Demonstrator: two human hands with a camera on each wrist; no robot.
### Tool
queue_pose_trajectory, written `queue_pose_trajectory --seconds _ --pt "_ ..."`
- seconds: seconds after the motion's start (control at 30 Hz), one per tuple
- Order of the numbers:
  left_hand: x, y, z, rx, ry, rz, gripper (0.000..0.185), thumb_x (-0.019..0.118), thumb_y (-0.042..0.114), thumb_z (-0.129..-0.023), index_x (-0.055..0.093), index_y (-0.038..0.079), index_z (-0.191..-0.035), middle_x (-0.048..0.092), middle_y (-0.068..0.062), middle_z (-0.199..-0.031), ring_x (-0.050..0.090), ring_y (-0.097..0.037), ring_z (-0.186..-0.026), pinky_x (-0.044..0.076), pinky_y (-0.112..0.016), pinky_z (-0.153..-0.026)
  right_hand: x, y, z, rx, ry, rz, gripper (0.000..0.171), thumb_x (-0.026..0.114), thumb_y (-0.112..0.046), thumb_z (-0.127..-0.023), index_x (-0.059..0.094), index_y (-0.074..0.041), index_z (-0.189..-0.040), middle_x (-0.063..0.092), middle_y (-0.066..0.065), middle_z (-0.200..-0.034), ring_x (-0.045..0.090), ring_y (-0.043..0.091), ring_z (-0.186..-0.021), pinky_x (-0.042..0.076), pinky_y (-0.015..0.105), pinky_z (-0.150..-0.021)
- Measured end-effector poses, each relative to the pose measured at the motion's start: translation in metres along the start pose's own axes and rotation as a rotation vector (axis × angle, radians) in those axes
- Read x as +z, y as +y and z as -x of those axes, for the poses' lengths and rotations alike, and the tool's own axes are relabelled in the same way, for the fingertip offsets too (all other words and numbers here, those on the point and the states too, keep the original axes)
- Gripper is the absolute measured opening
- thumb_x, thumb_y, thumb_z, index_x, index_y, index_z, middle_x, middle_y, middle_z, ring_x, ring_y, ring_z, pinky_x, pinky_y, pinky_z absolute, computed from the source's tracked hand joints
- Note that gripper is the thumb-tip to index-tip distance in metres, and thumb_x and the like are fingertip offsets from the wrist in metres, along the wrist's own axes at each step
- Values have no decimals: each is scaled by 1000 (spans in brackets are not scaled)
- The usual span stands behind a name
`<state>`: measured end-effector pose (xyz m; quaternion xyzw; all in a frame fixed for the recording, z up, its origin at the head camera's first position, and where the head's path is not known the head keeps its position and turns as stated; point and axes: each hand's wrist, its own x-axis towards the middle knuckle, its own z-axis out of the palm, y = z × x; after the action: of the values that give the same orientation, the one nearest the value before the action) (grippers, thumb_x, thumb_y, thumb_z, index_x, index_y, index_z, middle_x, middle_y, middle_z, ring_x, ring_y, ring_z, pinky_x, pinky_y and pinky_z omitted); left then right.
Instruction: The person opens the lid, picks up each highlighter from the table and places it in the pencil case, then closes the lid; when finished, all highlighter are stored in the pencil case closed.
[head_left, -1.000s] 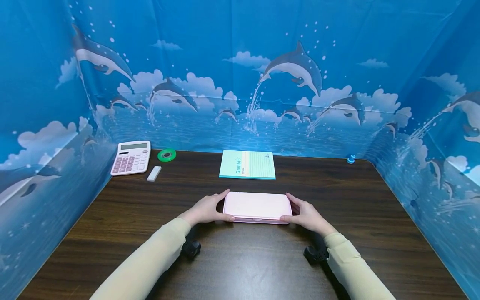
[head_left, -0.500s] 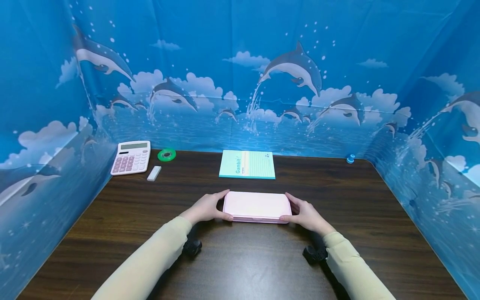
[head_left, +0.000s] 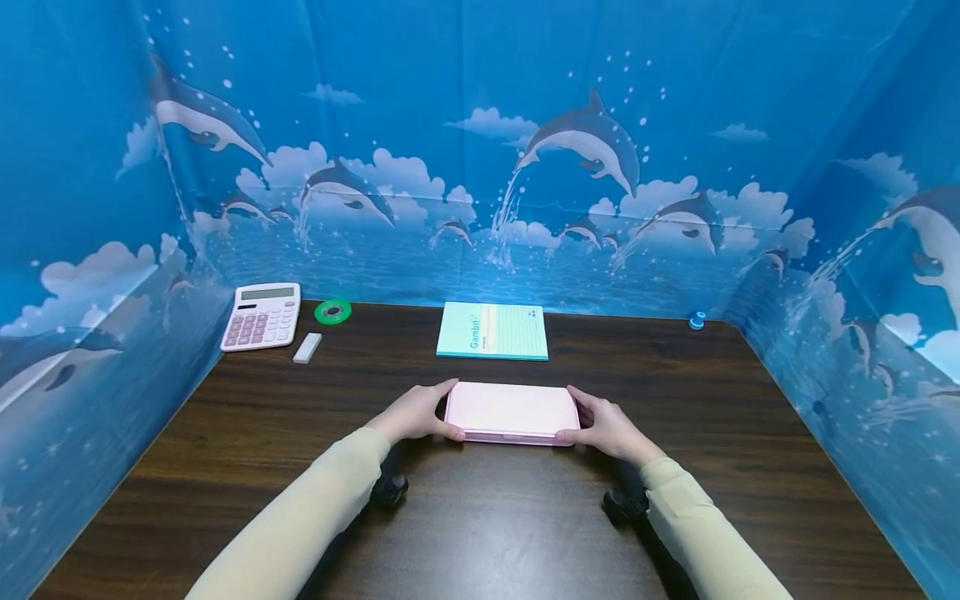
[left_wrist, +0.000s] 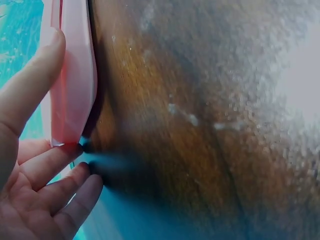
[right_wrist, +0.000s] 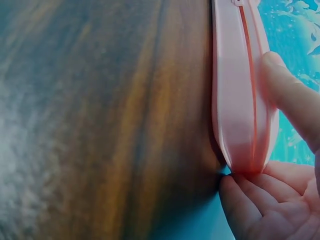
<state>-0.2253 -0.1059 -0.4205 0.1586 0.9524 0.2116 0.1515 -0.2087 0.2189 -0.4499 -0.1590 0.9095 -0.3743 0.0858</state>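
Observation:
A flat pink case (head_left: 512,410) lies closed on the dark wooden table (head_left: 480,525), in front of me. My left hand (head_left: 437,412) grips its left end, thumb on the near edge and fingers round the far side. My right hand (head_left: 590,415) grips the right end the same way. In the left wrist view the thumb (left_wrist: 30,90) presses the case (left_wrist: 75,85) from the side, fingers curled under its corner. In the right wrist view the case (right_wrist: 240,90) shows its seam, with my fingers (right_wrist: 260,200) wrapped round its end.
At the back left sit a pink-keyed calculator (head_left: 261,315), a green tape roll (head_left: 333,311) and a small white eraser (head_left: 307,347). A teal notebook (head_left: 492,331) lies behind the case. A small blue object (head_left: 697,319) sits back right. Blue dolphin-print walls enclose three sides.
Both hands and the case stay where they were; only the head view has shifted slightly.

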Motion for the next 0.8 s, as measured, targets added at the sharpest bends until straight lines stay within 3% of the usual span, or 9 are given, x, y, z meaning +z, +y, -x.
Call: queue_pose_trajectory --seconds 0.23,0.5,0.8 --pt "-1 0 -6 -3 4 -17 98 81 45 -70 35 5 -146 47 -15 -142 48 -27 -126 37 -43 -105 -2 -1 -5 35 -11 3 98 80 -42 -72 33 5 -144 39 22 -146 44 34 -130 40 45 -101" --pt "1 5 -4 -21 -2 -5 96 83 42 -69 37 5 -144 50 -15 -139 52 -26 -119 40 -44 -102 1 0 -4 14 -17 -7 97 80 -39 -73 32 6 -144 38 23 -146 42 34 -132 37 46 -103" --pt "10 -2 -1 -29 -5 37 103 80 44 -72 26 4 -149 42 -17 -145 45 -30 -129 37 -45 -105 6 1 -2 48 -15 47 99 78 -45 -74 30 4 -146 40 23 -145 44 33 -130 38 47 -103"
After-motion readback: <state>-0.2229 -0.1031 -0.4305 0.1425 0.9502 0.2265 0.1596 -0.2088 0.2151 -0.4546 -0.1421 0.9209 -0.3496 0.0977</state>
